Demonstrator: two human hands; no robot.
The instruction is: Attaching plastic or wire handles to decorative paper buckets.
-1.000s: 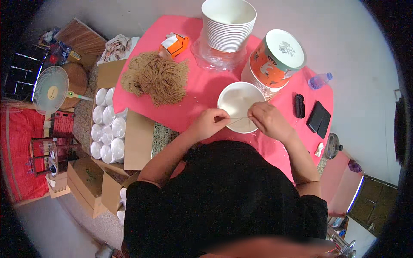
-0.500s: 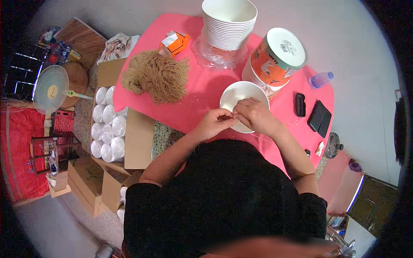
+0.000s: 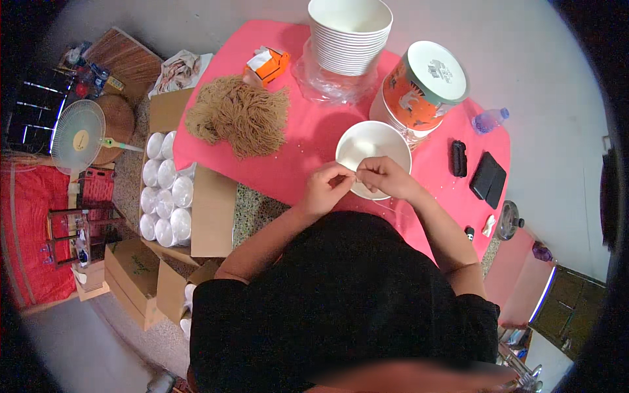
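Note:
My left hand [image 3: 325, 188] and my right hand [image 3: 386, 178] meet over the near rim of a white paper tub [image 3: 373, 139] on the table. Both have thumb and fingers pinched together, their tips almost touching. Whatever lies between the fingertips is too small to make out. Below my right hand a thin pale thread [image 3: 386, 208] trails toward the table edge; which hand holds it, I cannot tell. Left of the tub lies a heap of brown yarn-like strands [image 3: 246, 118].
The pink-covered table [image 3: 308, 154] carries a tall stack of white tubs [image 3: 350, 46], an orange patterned tub [image 3: 413, 98] with a lid, a tissue pack [image 3: 267, 65], a bottle [image 3: 490, 121] and a black case [image 3: 488, 180]. An open carton [image 3: 213, 216] of wrapped white stacks stands left.
My right hand has drawn slightly down and left, uncovering more of the tub's inside. The pale thread below it shows more plainly. My left hand stays about where it was.

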